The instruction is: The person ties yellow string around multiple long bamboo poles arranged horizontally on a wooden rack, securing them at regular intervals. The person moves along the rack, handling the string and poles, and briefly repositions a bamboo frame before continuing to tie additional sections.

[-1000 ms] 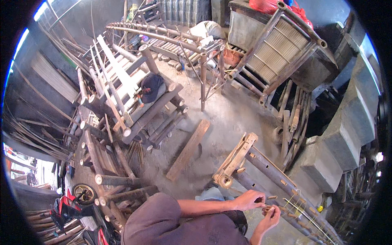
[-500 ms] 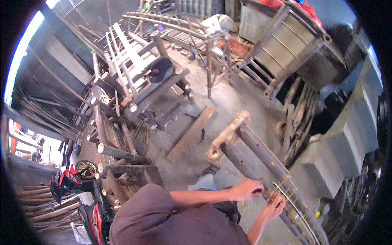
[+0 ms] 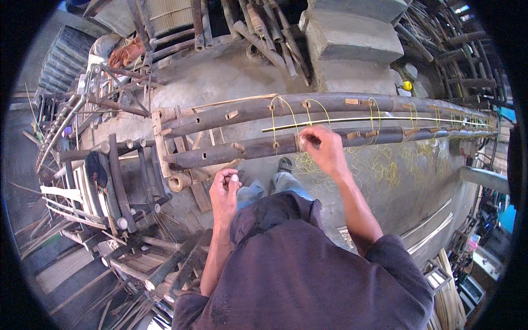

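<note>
Two long dark bamboo poles (image 3: 247,152) lie side by side across my front, with short wooden pegs (image 3: 237,146) in their holes. Loops of yellow string (image 3: 275,122) pass around them, and a thin pale strip (image 3: 352,120) runs lengthwise between. My right hand (image 3: 325,152) is at the nearer pole, its thumb and fingers pinched together beside the strip's left part; whatever is in the pinch is too small to make out. My left hand (image 3: 224,192) is curled just on my side of the nearer pole, thumb against fingers. Its contents, if any, cannot be seen.
Tangled yellow string (image 3: 379,168) covers floor beyond my right arm. Concrete steps (image 3: 352,44) rise behind the poles, near stacked bamboo (image 3: 269,38). A bamboo frame (image 3: 118,187) stands at left. A wooden end piece (image 3: 160,144) joins the poles' left ends.
The view has swung to the right, bringing the poles' full length across it. My hands were close together at the poles; now they are apart, the left lower and nearer to me.
</note>
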A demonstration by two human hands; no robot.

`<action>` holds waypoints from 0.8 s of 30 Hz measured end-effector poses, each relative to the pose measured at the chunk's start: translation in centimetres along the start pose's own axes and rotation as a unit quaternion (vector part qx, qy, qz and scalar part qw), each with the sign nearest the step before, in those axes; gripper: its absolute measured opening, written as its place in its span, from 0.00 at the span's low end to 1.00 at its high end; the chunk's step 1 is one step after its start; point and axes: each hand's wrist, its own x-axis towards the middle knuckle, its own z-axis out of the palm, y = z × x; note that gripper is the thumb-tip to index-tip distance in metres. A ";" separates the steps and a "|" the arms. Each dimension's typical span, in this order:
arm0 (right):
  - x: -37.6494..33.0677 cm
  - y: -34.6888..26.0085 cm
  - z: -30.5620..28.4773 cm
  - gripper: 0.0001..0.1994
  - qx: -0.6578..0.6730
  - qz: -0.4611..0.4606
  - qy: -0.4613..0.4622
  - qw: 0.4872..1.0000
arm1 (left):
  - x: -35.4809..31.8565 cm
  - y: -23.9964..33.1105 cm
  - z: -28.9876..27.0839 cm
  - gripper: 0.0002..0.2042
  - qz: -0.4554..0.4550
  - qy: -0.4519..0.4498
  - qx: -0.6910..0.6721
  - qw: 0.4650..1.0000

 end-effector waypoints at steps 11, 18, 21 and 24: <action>-0.6 -1.0 7.1 0.12 -0.001 0.095 0.014 0.995 | 2.5 1.4 -0.3 0.07 0.079 -0.035 -0.011 0.996; -3.1 -1.1 5.6 0.11 -0.089 0.005 0.077 0.993 | 1.0 -0.3 -0.3 0.09 0.001 -0.146 -0.174 0.974; -5.9 -1.3 5.4 0.10 0.139 0.079 -0.139 0.977 | 0.4 1.2 1.4 0.10 -0.021 -0.270 -0.218 0.938; -7.5 0.7 4.9 0.09 0.225 0.137 -0.182 0.947 | 1.0 2.6 4.5 0.10 0.005 -0.362 -0.209 0.908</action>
